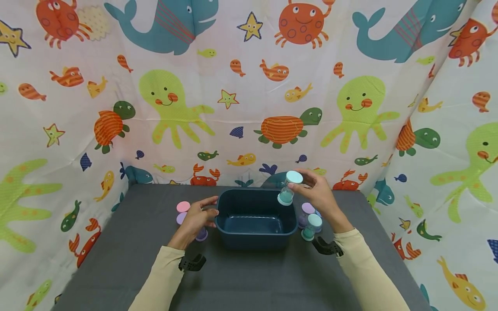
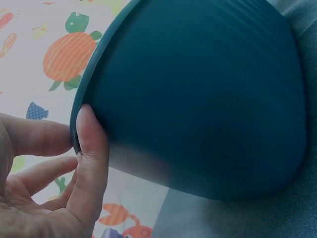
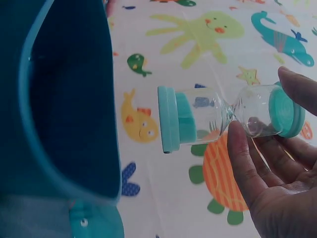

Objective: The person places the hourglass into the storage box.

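Far left: pink-capped timer (image 1: 183, 206) and purple-capped timer (image 1: 181, 218), round flat caps, partly hidden by the left hand (image 1: 197, 218). That hand pinches the basin's rim between thumb and finger, remaining fingers loosely bent. Centre: basin (image 1: 254, 242), deep blue-green, smooth, rounded corners, rolled lip, standing on matte grey cloth (image 1: 249, 278). At its right back corner, a glass sand timer (image 1: 287, 193), held up and slightly tilted: clear bulbs, narrow waist, ridged mint caps, teal filling in the lower bulb. Right hand (image 1: 322, 198) grips its upper end, thumb and fingers closed about the cap. Below that hand, just beside the basin: lilac-capped timer (image 1: 306, 214), mint-capped timer (image 1: 312, 226), both upright.
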A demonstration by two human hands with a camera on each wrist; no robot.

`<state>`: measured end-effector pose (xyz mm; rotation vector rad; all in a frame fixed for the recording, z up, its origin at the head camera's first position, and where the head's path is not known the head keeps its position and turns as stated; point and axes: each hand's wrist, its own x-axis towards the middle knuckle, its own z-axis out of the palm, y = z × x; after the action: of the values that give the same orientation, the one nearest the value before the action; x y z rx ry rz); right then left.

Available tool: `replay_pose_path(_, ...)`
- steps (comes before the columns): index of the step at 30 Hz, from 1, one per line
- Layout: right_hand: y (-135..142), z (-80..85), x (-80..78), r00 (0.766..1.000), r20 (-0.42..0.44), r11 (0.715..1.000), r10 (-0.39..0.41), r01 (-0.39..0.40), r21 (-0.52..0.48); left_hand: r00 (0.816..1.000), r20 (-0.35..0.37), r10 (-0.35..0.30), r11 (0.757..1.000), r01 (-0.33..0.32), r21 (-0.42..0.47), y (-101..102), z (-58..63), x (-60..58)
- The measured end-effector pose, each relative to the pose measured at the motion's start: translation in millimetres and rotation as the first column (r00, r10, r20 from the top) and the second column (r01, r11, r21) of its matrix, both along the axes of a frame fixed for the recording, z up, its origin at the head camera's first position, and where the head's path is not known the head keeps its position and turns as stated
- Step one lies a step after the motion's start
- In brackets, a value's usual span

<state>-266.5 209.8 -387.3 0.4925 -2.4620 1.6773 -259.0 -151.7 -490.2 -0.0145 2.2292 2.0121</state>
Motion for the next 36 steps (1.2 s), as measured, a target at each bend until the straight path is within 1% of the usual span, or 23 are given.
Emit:
replay_pose_path(8,-26,0.1,-1.5,0.997,0.069,0.998,0.041,-0.037,-0.055,1.0,0.001,-0.011,1.0,0.011,0.006,0,-0.8,-0.9)
replay_pose_path(12,-37,-2.6,-2.0,0.995,0.079,0.996,0.06,-0.055,-0.069,1.0,0.008,-0.008,1.0,0.008,0.008,1,-2.2,-1.2)
replay_pose_path(17,-53,-6.7,-3.6,0.994,0.064,0.994,0.088,-0.084,-0.067,1.0,0.017,-0.013,1.0,0.013,0.009,2,-3.3,-1.2)
replay_pose_path(23,-77,-9.9,-7.2,0.985,0.088,0.985,0.15,-0.141,-0.101,1.0,-0.008,-0.007,1.0,0.007,0.002,1,0.0,0.1)
replay_pose_path(28,-94,-16.2,-11.4,0.979,0.1,0.983,0.177,-0.171,-0.058,1.0,-0.006,-0.004,1.0,0.004,-0.006,0,0.7,0.2)
replay_pose_path(31,-102,-22.9,-13.6,0.978,0.129,0.987,0.163,-0.162,-0.017,1.0,0.002,0.001,1.0,-0.001,-0.008,0,0.3,0.5)
replay_pose_path(36,-114,-34.3,-18.2,0.97,0.193,0.989,0.146,-0.148,-0.006,1.0,0.006,-0.002,1.0,0.002,-0.01,0,0.3,0.7)
